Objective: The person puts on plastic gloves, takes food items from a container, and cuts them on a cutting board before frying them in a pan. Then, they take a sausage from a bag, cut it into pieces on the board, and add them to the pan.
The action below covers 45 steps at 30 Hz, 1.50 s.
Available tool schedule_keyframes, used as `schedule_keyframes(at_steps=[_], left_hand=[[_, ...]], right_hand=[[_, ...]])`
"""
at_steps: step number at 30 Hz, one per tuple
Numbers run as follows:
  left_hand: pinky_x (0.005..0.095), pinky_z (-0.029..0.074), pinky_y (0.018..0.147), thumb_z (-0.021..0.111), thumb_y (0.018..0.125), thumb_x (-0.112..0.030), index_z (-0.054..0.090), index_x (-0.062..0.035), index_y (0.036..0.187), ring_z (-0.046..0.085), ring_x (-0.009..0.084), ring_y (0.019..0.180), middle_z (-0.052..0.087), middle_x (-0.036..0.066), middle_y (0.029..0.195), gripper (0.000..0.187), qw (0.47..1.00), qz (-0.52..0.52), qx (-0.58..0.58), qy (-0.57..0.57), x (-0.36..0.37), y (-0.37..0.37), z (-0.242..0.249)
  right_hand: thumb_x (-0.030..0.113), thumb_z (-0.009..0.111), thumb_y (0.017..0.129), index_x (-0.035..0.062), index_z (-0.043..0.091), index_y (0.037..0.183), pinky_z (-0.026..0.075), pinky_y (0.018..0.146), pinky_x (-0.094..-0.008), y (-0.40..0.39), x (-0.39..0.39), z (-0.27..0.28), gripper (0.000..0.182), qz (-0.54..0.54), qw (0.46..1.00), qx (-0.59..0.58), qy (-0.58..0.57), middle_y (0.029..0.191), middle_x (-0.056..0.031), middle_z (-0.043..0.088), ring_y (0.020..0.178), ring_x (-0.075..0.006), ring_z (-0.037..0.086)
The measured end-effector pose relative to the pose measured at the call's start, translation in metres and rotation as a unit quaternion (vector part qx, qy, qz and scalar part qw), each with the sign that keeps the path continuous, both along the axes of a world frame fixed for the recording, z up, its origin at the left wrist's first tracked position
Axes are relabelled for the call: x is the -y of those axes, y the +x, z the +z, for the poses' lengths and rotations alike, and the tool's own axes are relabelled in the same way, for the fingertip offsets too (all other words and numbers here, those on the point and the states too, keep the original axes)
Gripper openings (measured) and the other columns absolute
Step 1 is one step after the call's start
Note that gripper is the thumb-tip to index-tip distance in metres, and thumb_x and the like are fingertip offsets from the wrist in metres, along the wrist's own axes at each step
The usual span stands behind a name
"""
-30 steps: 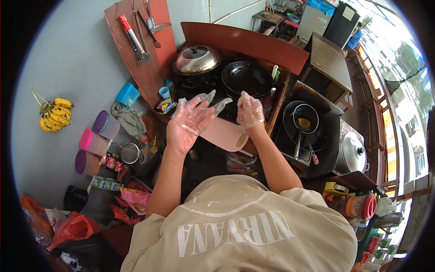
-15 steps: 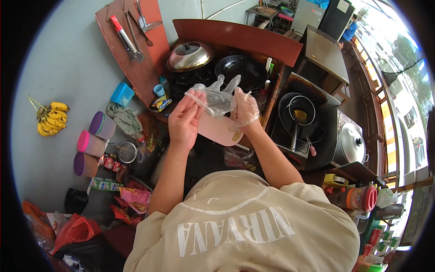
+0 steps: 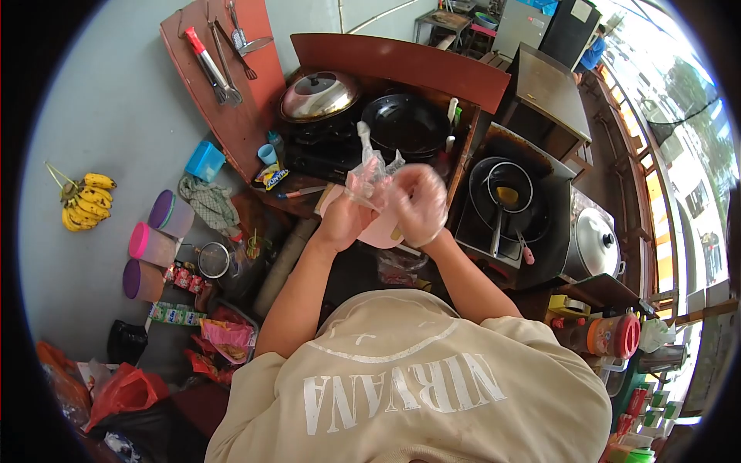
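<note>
Grey wall runs down the left side of an outdoor-facing cooking area, with a bunch of bananas (image 3: 87, 202) against it and red-brown boards around a stove at the far middle. Two bare forearms reach forward over a pink cutting board (image 3: 380, 231), which they partly cover. The left hand (image 3: 351, 214) has its fingers raised and loosely unclenched, with a clear plastic glove (image 3: 370, 176) crumpled around them; the glove's empty finger ends stick up toward the stove. The right hand (image 3: 419, 204), also in clear plastic, is beside it with its fingers curled, but it is blurred, and whether it grips the film cannot be told. Beyond the hands, a domed metal lid (image 3: 319, 94) covers the pan on the left, and a black wok (image 3: 406, 123) stands uncovered on the right. A knife (image 3: 302, 192) lies left of the cutting board, near a yellow and blue packet (image 3: 272, 177) and a light blue cup (image 3: 267, 154). At the right, a strainer (image 3: 509, 187) rests over a second dark wok (image 3: 482, 210), and a large lidded pot (image 3: 594, 243) stands farther right. Along the left are lidded plastic tubs (image 3: 152, 243), a checked cloth (image 3: 208, 202) and a blue container (image 3: 204, 161). Red plastic bags (image 3: 127, 392) lie at the near left, and a person in blue (image 3: 593, 55) is at the far right.
</note>
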<state>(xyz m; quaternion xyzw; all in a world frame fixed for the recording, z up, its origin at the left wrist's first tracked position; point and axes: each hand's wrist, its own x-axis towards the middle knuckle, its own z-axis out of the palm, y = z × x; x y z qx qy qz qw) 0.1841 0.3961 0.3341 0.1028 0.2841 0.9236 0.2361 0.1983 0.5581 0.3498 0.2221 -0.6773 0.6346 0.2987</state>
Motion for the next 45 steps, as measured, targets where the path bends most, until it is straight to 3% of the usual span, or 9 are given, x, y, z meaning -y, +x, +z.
schedule_keyframes(at_steps=[4, 6, 10, 13, 21, 27, 31, 37, 45], left_hand=[[0.0402, 0.041, 0.107, 0.053, 0.100, -0.038, 0.022, -0.0085, 0.154, 0.051, 0.0285, 0.127, 0.047, 0.018, 0.143, 0.069, 0.974, 0.134, -0.128, -0.134, -0.009, 0.000, -0.007], [0.0363, 0.046, 0.104, 0.055, 0.100, -0.019, 0.026, -0.0078, 0.153, 0.053, 0.0202, 0.124, 0.053, 0.012, 0.136, 0.062, 0.971, 0.168, -0.094, -0.141, -0.013, -0.001, -0.010], [0.0367, 0.044, 0.105, 0.053, 0.101, -0.028, 0.024, -0.0080, 0.154, 0.053, 0.0223, 0.125, 0.052, 0.014, 0.138, 0.063, 0.980, 0.159, -0.079, -0.092, -0.025, 0.006, -0.018], [0.0432, 0.037, 0.111, 0.042, 0.099, -0.055, 0.021, -0.0052, 0.154, 0.047, 0.0302, 0.131, 0.040, 0.018, 0.150, 0.076, 0.996, -0.037, 0.002, 0.076, -0.020, 0.004, -0.020], [0.0406, 0.041, 0.108, 0.060, 0.097, -0.025, 0.053, 0.0042, 0.129, 0.054, 0.0269, 0.123, 0.059, 0.018, 0.128, 0.044, 0.973, 0.189, -0.040, -0.129, -0.012, -0.005, -0.036], [0.0398, 0.042, 0.105, 0.024, 0.096, -0.068, 0.031, -0.0156, 0.150, 0.054, 0.0259, 0.119, 0.047, 0.014, 0.139, 0.076, 0.996, 0.016, -0.061, -0.068, -0.008, 0.006, -0.006], [0.0408, 0.042, 0.105, 0.026, 0.097, -0.066, 0.027, -0.0155, 0.152, 0.055, 0.0273, 0.118, 0.051, 0.013, 0.131, 0.075, 0.992, -0.033, -0.094, -0.083, 0.008, 0.003, 0.003], [0.0415, 0.050, 0.098, 0.053, 0.100, -0.017, 0.022, -0.0119, 0.155, 0.056, 0.0283, 0.120, 0.048, 0.013, 0.132, 0.063, 0.982, 0.105, -0.107, -0.111, 0.010, 0.001, 0.011], [0.0404, 0.045, 0.104, 0.060, 0.097, -0.030, 0.027, -0.0041, 0.152, 0.052, 0.0294, 0.127, 0.049, 0.017, 0.140, 0.070, 0.974, 0.115, -0.157, -0.119, 0.032, 0.001, 0.002]], right_hand=[[0.018, 0.082, 0.072, 0.0058, 0.062, 0.085, 0.050, 0.054, -0.0324, 0.007, 0.004, -0.017, 0.026, -0.112, 0.956, -0.058, 0.263, 0.071, -0.0072, 0.062, 0.059, -0.0201, 0.063], [0.016, 0.080, 0.073, 0.0069, 0.065, 0.083, 0.050, 0.052, -0.0321, 0.010, 0.007, -0.018, 0.020, -0.125, 0.962, -0.053, 0.238, 0.070, -0.0084, 0.062, 0.058, -0.0233, 0.062], [0.015, 0.077, 0.075, 0.0094, 0.070, 0.083, 0.050, 0.052, -0.0357, 0.006, 0.005, -0.033, 0.011, -0.141, 0.958, -0.044, 0.245, 0.074, -0.0079, 0.064, 0.060, -0.0259, 0.063], [0.015, 0.075, 0.076, 0.0115, 0.073, 0.086, 0.051, 0.054, -0.0381, 0.011, 0.006, -0.028, 0.011, -0.128, 0.964, -0.073, 0.221, 0.077, -0.0086, 0.065, 0.064, -0.0283, 0.065], [0.009, 0.077, 0.074, 0.0083, 0.068, 0.083, 0.051, 0.055, -0.0372, 0.016, 0.025, -0.035, 0.013, -0.109, 0.961, -0.077, 0.242, 0.071, -0.0089, 0.064, 0.059, -0.0270, 0.063], [0.007, 0.074, 0.076, 0.0067, 0.067, 0.083, 0.051, 0.055, -0.0318, 0.021, 0.028, -0.032, 0.010, -0.074, 0.986, -0.001, 0.150, 0.071, -0.0094, 0.065, 0.059, -0.0239, 0.065], [0.006, 0.074, 0.075, 0.0062, 0.067, 0.084, 0.050, 0.054, -0.0320, 0.021, 0.032, -0.032, 0.012, -0.032, 0.987, 0.004, 0.155, 0.072, -0.0092, 0.066, 0.057, -0.0236, 0.064], [0.007, 0.075, 0.073, 0.0070, 0.065, 0.081, 0.048, 0.053, -0.0324, 0.029, 0.043, -0.009, 0.012, 0.001, 0.982, 0.021, 0.187, 0.072, -0.0086, 0.064, 0.057, -0.0232, 0.062], [0.008, 0.072, 0.076, 0.0055, 0.062, 0.083, 0.048, 0.058, -0.0318, 0.022, 0.060, -0.001, 0.012, 0.079, 0.979, 0.105, 0.157, 0.072, -0.0077, 0.062, 0.063, -0.0194, 0.060]])
